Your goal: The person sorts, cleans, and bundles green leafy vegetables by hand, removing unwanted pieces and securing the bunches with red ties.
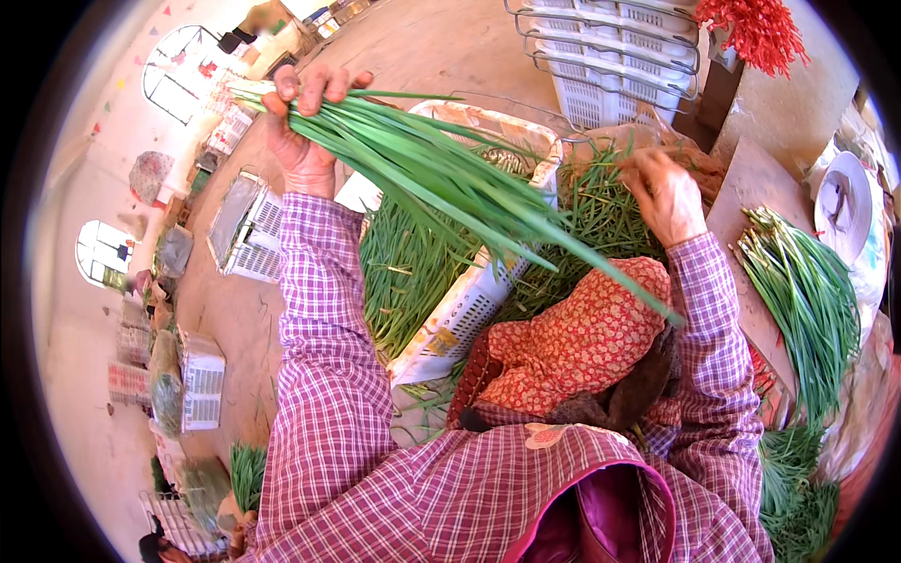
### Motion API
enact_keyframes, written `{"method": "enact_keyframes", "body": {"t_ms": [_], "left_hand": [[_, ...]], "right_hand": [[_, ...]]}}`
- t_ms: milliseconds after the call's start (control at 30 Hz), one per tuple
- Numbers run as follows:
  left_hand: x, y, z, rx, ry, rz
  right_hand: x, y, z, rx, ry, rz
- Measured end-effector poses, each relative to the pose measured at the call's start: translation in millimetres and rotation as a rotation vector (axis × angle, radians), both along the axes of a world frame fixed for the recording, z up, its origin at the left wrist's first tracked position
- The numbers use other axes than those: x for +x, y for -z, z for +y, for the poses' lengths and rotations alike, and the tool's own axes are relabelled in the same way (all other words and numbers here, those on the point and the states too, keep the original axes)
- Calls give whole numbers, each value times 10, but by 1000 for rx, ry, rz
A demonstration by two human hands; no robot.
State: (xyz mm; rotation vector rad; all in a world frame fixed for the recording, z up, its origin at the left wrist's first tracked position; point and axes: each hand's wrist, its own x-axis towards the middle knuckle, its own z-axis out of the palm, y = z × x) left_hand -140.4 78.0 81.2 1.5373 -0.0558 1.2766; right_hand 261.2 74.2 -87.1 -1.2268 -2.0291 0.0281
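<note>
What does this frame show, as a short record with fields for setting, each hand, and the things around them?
Setting: a work area seen from above, with a white crate tipped in front of the person
Left hand: raised, closed around a bunch of long green stalks
Right hand: reaching into a pile of loose greens
Lap: a red flowered cloth
To the right: laid-out green stalks on a board
Behind: stacked white baskets and a red tassel bundle

Green chives (441, 178), purple-checked sleeves (328, 375), red floral cloth (582, 338), white crates (610, 56), red tassels (755, 33)
</note>
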Motion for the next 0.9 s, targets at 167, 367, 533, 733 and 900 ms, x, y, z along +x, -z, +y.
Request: {"method": "enact_keyframes", "body": {"t_ms": [167, 367, 533, 733, 900], "left_hand": [[395, 195, -90, -59, 64, 51], [905, 218, -284, -120, -66, 86], [567, 374, -139, -161, 24, 262], [818, 419, -224, -136, -15, 208], [695, 595, -343, -219, -42, 125]], "right_hand": [[-729, -859, -261, 72, -302, 322], [-997, -973, -168, 197, -374, 289], [-762, -1293, -191, 631, -127, 21], [-479, -1638, -337, 647, -165, -59], [-146, -1712, -270, 780, -89, -2]]}}
